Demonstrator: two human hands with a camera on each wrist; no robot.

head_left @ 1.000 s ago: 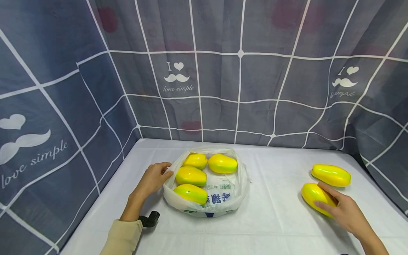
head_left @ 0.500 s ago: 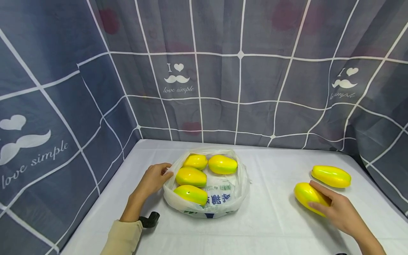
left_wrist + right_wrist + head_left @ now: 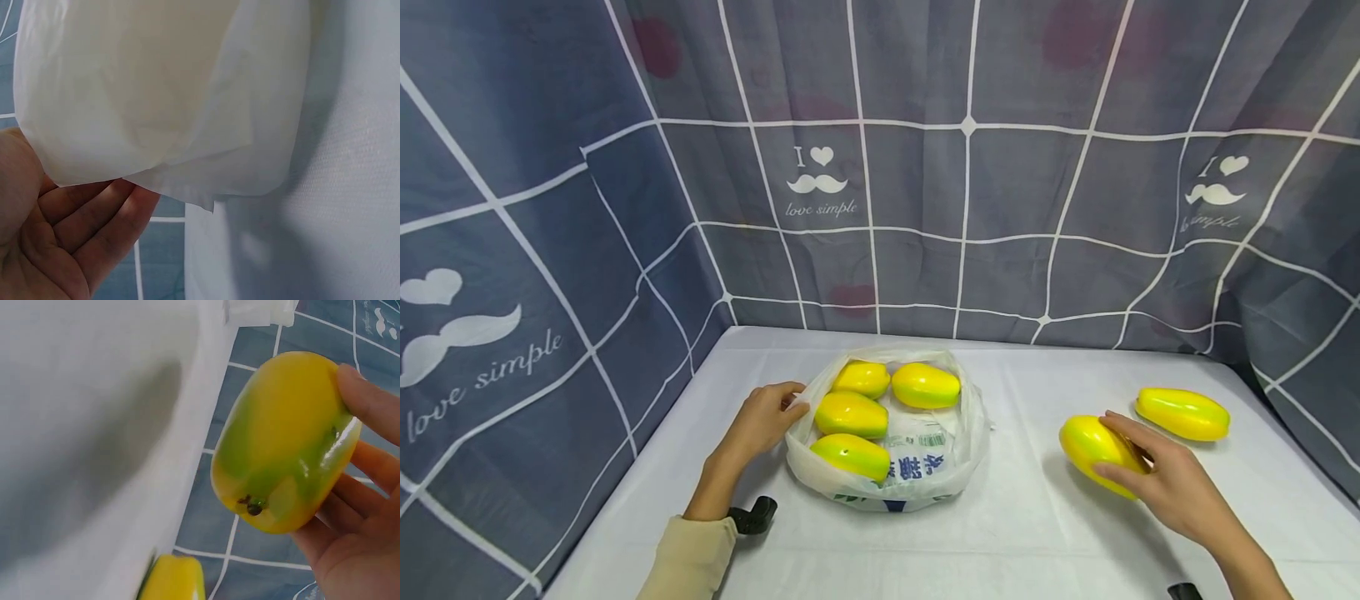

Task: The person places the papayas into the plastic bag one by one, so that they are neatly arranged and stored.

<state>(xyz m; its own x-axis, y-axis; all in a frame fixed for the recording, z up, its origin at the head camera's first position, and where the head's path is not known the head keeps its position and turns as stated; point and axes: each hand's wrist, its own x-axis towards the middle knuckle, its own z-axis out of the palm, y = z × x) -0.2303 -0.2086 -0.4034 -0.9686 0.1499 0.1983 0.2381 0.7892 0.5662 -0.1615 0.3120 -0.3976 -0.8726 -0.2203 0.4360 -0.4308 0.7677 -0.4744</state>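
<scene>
A yellow papaya with green patches (image 3: 1090, 450) is in my right hand (image 3: 1180, 492), raised off the table; its shadow falls apart from it. In the right wrist view the thumb and fingers grip the papaya (image 3: 284, 444) from one side, its dark stem end showing. My left hand (image 3: 763, 421) pinches the left rim of a white plastic bag (image 3: 970, 442). That bag stands with its mouth wide, and several papayas (image 3: 850, 415) lie inside, mostly on its left. In the left wrist view the bag's wall (image 3: 144, 94) hides the pinching fingertips.
Another papaya (image 3: 1182, 414) lies on the white-covered table (image 3: 1022, 533) at the right, behind my right hand. Grey checked curtains (image 3: 910, 183) enclose the back and sides. A black wrist-camera piece (image 3: 754, 515) sits beside my left wrist.
My right hand has lifted the papaya and carried it leftward, away from the one lying at the right. My left hand stays at the bag's rim.
</scene>
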